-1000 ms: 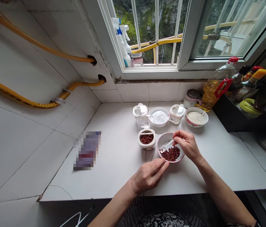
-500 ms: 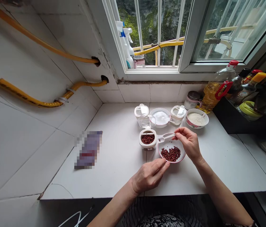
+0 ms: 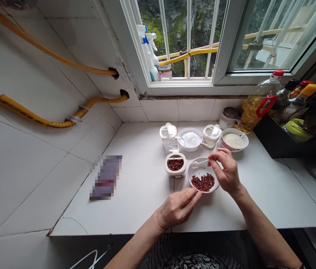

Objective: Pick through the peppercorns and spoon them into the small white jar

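On the counter stands a white bowl (image 3: 212, 169) with a pink rim, holding reddish-brown peppercorns (image 3: 203, 182) in its near half. My left hand (image 3: 177, 210) pinches the bowl's near rim between thumb and fingers. Over the bowl's far side, my right hand (image 3: 225, 172) grips the handle of a small white spoon (image 3: 196, 164); its scoop hangs inside the rim, above the bare part of the bowl. Just left of the bowl is a spice jar (image 3: 175, 173), its clear lid raised, filled with similar peppercorns.
Behind are two clear-lidded jars, one left (image 3: 168, 131) and one right (image 3: 211, 135), around a bowl of white grains (image 3: 190, 139). A flowered bowl (image 3: 234, 140), an oil bottle (image 3: 258, 104) and a black box (image 3: 272, 142) of bottles stand right. A blurred packet (image 3: 106, 178) lies left.
My right hand has moved slightly right, carrying the spoon from the bowl's left rim beside the jar to over the bowl's inside. The left hand keeps its place on the rim.
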`<state>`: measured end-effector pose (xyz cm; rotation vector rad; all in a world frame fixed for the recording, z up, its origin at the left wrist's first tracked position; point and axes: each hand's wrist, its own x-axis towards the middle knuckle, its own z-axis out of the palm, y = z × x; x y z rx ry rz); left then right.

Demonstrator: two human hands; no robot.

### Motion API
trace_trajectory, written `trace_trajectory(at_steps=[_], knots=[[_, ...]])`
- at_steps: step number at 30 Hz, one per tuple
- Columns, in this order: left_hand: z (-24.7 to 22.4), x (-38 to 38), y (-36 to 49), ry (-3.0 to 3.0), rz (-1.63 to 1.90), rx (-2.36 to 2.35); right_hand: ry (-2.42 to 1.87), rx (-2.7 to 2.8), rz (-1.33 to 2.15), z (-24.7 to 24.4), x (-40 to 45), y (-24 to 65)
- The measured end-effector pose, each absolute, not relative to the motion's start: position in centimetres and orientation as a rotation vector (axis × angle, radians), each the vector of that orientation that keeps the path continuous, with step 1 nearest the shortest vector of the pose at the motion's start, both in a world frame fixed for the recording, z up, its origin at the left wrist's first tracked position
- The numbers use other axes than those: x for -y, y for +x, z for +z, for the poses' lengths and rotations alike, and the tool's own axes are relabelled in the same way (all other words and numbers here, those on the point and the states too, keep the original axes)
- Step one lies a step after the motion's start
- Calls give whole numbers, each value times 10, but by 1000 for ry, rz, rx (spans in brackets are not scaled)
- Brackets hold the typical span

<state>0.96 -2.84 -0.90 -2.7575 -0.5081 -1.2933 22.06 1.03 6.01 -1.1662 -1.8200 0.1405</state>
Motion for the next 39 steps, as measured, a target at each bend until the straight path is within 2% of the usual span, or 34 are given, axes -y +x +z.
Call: trace_trajectory(at_steps=[9, 16, 25, 33, 39], knots=[[-7, 29, 10, -2770, -1286, 523, -1266, 2020, 356, 42, -14, 219], [-8, 29, 10, -2759, -1298, 509, -1399, 1724, 551, 46, -12, 223], [-8, 29, 9, -2770, -1297, 511, -1343, 1441, 875, 52, -14, 223], [-8, 28, 10, -2747, -1302, 511, -1335, 1325, 971, 53, -18, 224], [-8, 28, 11, -2736, -1327, 488, -1221, 1283, 872, 56, -16, 212]])
